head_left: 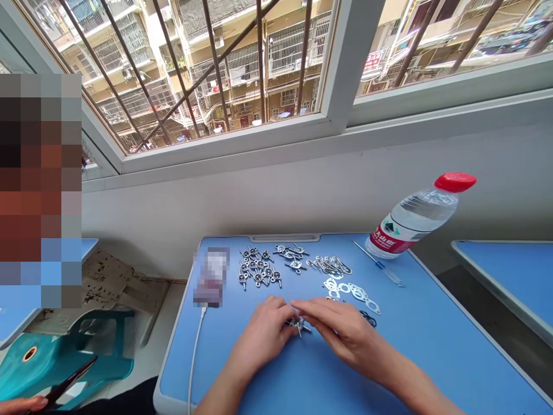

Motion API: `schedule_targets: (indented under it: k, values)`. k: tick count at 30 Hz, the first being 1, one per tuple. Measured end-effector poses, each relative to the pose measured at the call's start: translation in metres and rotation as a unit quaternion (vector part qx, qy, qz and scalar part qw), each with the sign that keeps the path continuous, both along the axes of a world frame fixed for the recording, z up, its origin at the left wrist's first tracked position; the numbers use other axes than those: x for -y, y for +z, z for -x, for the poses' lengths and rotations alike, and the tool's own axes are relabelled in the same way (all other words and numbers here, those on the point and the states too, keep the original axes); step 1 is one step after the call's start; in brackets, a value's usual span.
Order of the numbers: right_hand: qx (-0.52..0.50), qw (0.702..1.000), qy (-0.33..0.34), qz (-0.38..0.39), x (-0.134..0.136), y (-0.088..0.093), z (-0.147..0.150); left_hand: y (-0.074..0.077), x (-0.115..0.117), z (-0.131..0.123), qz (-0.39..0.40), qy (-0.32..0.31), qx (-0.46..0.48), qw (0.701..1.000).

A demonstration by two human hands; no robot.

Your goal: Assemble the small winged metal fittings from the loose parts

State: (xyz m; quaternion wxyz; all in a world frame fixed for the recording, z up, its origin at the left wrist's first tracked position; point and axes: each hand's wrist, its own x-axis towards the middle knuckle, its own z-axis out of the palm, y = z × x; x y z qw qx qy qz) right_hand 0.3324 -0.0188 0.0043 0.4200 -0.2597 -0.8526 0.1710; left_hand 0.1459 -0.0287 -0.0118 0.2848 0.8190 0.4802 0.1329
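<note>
Both my hands meet at the middle of the blue desk (pixel 207 369). My left hand (pixel 259 340) and my right hand (pixel 341 331) pinch a small metal fitting (pixel 298 326) between their fingertips, and the fingers hide most of it. Beyond them lies a cluster of similar assembled metal fittings (pixel 259 268). To its right are more metal pieces (pixel 330 265), a row of flat silver rings (pixel 351 291), and a few black rings (pixel 368 318) close to my right hand. A small screwdriver (pixel 379 264) with a clear handle lies further right.
A water bottle with a red cap (pixel 419 222) lies tilted at the desk's far right corner. A blurred phone (pixel 211 276) with a white cable (pixel 194 357) sits at the left. Another person's hand (pixel 21 404) holds a dark phone low left, beside a teal stool (pixel 56 363).
</note>
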Motion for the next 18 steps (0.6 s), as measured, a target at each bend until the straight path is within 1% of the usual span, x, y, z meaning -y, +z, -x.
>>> schedule_targets:
  k: [2, 7, 14, 18]
  values:
    - [-0.005, 1.000, -0.021, -0.015, -0.0007, -0.0010, 0.0005, -0.0012, 0.0003, -0.0003, -0.008, -0.001, -0.016, 1.000]
    - [0.044, 0.995, -0.080, -0.051, -0.0019, -0.0041, 0.0013, -0.0045, -0.0005, -0.0007, -0.021, -0.003, -0.037, 0.999]
    - [0.065, 0.991, -0.084, -0.077, -0.0036, 0.0007, -0.0016, -0.0038, 0.0000, -0.0013, -0.006, 0.003, -0.034, 0.999]
    - [0.071, 0.990, -0.085, -0.084, -0.0039, 0.0013, -0.0078, -0.0059, 0.0005, -0.0010, -0.001, 0.007, -0.032, 0.999]
